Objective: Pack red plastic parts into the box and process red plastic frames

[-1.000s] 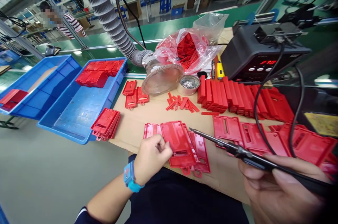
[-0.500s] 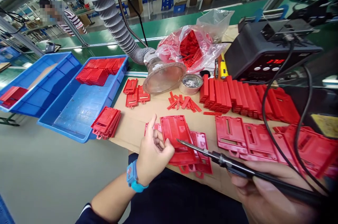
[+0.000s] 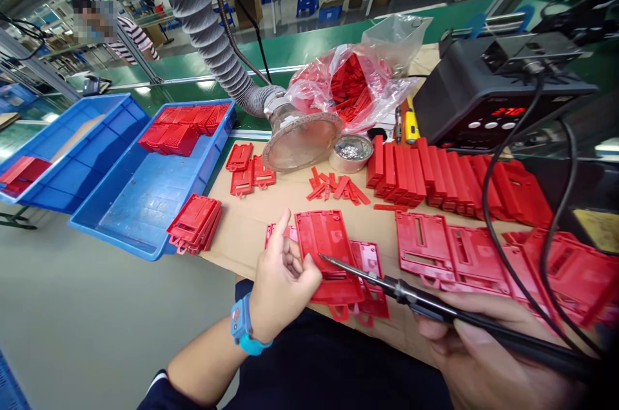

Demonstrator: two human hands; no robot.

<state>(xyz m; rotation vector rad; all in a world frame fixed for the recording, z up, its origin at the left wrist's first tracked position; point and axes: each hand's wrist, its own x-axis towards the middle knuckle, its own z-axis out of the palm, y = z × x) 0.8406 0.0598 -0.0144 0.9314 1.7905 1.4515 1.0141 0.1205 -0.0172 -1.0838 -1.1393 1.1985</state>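
My right hand [image 3: 488,339] is wrapped round a black soldering iron [image 3: 425,303] at the lower right. The iron's metal tip lies over a red plastic panel [image 3: 326,236] at the middle of the bench, near my left thumb. My left hand [image 3: 285,278], with a blue watch on the wrist, is at the panel's left edge. Its thumb and index finger are apart and the other fingers curl in; whether they grip the panel's edge is hard to tell. More red panels [image 3: 372,262] lie partly under this one.
Small red strips [image 3: 338,185], a solder tin [image 3: 352,151] and a fume duct [image 3: 302,139] stand beyond my hands. Rows of red parts [image 3: 425,175] and the soldering station [image 3: 503,94] are at right. Blue bins [image 3: 140,204] stand left; a person [image 3: 130,36] is far back.
The iron's tip has shifted slightly left over the panel. My left hand has barely moved, and the rest of the bench looks the same apart from a slight camera shift.
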